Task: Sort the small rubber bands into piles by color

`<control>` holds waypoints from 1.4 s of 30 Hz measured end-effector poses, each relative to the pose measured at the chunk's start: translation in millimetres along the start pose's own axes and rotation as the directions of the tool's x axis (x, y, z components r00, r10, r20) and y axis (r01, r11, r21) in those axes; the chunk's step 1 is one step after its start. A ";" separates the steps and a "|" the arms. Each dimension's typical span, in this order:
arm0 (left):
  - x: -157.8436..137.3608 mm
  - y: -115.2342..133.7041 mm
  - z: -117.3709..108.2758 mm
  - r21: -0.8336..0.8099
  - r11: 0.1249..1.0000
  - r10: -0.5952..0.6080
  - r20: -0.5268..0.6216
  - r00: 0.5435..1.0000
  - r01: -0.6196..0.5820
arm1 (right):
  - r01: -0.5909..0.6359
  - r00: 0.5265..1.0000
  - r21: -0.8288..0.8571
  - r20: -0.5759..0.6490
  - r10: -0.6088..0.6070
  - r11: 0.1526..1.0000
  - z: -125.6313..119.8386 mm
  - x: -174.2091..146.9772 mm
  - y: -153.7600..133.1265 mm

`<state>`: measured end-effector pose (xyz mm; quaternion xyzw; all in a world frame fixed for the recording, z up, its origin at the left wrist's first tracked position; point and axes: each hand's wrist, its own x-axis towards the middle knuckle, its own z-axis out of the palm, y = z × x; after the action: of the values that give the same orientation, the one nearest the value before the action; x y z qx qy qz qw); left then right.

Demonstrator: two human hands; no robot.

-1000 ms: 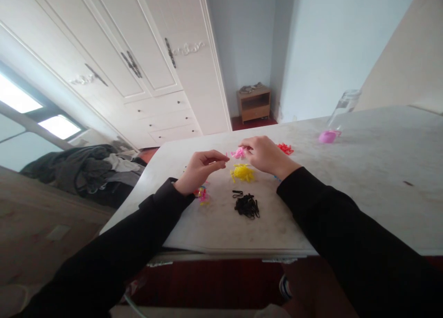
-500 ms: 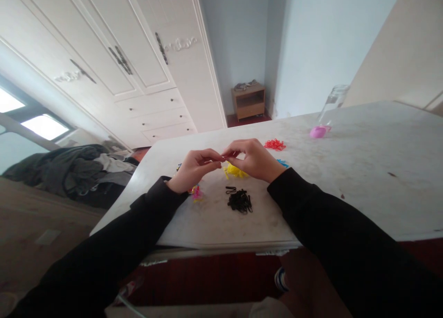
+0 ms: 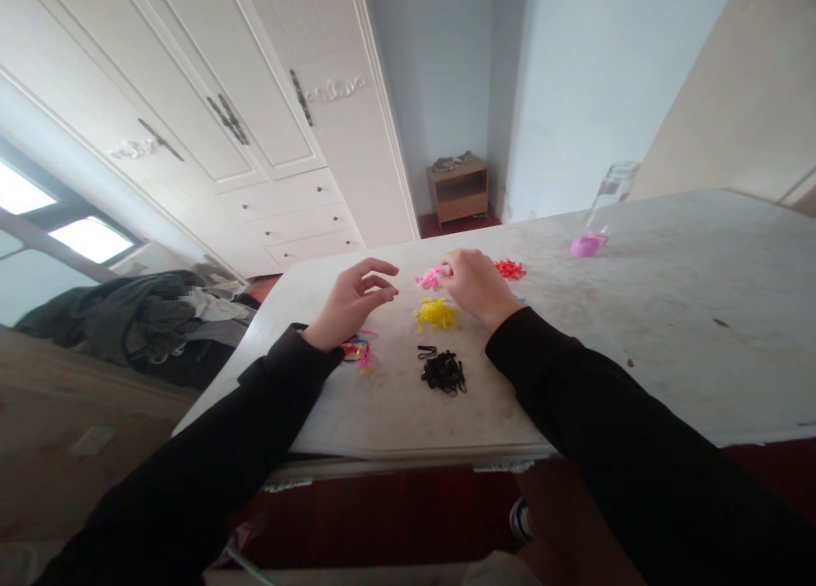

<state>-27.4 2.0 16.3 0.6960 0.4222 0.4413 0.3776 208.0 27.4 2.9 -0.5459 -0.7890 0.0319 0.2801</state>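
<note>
Dark clothing (image 3: 108, 322) lies heaped at the left, near a white wardrobe (image 3: 255, 127) standing along the far left side. Pale table (image 3: 388, 420) carries several small piles of bands. At its left, a mixed-colour pile (image 3: 365, 356) lies beside the left wrist. The left hand (image 3: 350, 301) is raised; its fingers are moderately parted, with nothing visible between them. Mid-table, from far to near, lie the pink pile (image 3: 427, 278), the yellow pile (image 3: 437, 315) and the black pile (image 3: 444, 373). The right hand (image 3: 479, 287) has its fingers drawn together at the right edge of the pink pile; whether they grip a band cannot be told. Farther right are the red pile (image 3: 511, 269), a mostly hidden blue item (image 3: 521, 300) and a clear bottle (image 3: 610, 196), with a pink object (image 3: 586, 246) at its base.
</note>
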 end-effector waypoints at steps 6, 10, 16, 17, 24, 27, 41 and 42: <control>14.7 -5.3 -25.0 0.178 0.983 0.038 -0.038 0.999 -0.031 | -0.039 0.999 0.103 -0.020 0.041 0.994 -3.1 -7.6 8.7; 23.2 -16.2 -40.5 0.354 0.935 0.019 -0.044 0.999 -0.002 | -0.040 0.997 0.219 -0.059 0.054 0.975 -6.4 -10.4 12.1; 24.2 -21.8 -57.2 0.516 0.855 -0.116 0.100 0.988 0.048 | -0.037 0.994 0.283 -0.085 0.064 0.958 -7.6 -10.7 12.8; 24.1 -22.4 -58.8 0.540 0.841 -0.116 0.122 0.986 0.032 | -0.037 0.994 0.283 -0.087 0.064 0.958 -7.5 -10.9 12.8; 23.7 -23.1 -59.2 0.584 0.809 -0.200 0.158 0.967 0.072 | -0.040 0.996 0.259 -0.072 0.060 0.965 -7.3 -12.1 11.3; 23.2 -22.4 -58.9 0.542 0.832 -0.222 0.129 0.967 0.119 | -0.044 0.997 0.253 -0.056 0.060 0.967 -8.5 -12.5 10.3; 23.2 -25.7 -56.1 0.383 0.914 -0.179 0.081 0.980 0.136 | -0.023 1.000 0.210 -0.011 0.026 0.977 -10.3 -13.8 10.2; 23.6 -26.4 -56.4 0.383 0.915 -0.171 0.076 0.982 0.130 | -0.022 1.000 0.209 -0.010 0.025 0.978 -10.4 -14.0 9.8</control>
<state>-80.8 41.8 17.8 0.7436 0.5302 0.2836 0.2924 224.7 16.4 2.5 -0.5229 -0.7730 0.1145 0.3404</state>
